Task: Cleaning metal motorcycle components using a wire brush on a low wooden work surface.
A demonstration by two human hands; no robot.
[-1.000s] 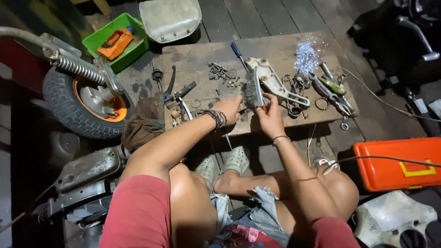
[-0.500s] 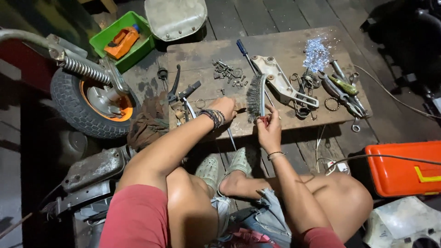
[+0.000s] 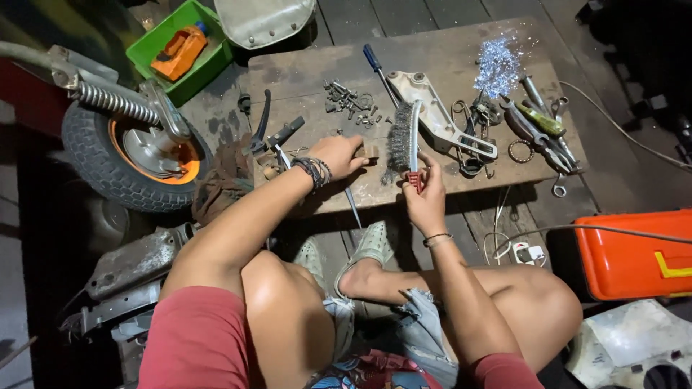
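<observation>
**Wire brush and small part over the work board**

On the wooden board in front of me, my right hand has its fingers wrapped around the red handle of a wire brush, which stands nearly upright in the view with its bristles turned towards my left. My left hand is closed on a small pale part, pinching it just beside the bristles; whether part and bristles actually touch I cannot tell. A dark bracelet sits on that wrist.

Just beyond the brush lies a pale metal bracket, and beside it a blue-handled screwdriver and a scatter of bolts and nuts. Further right I see a heap of wrenches and pliers and a glittering bundle.

Off the board, to my left, stands a small wheel with an orange rim and a coil spring above it, with a green bin holding an orange tool behind. An orange case lies on the floor at my right.
</observation>
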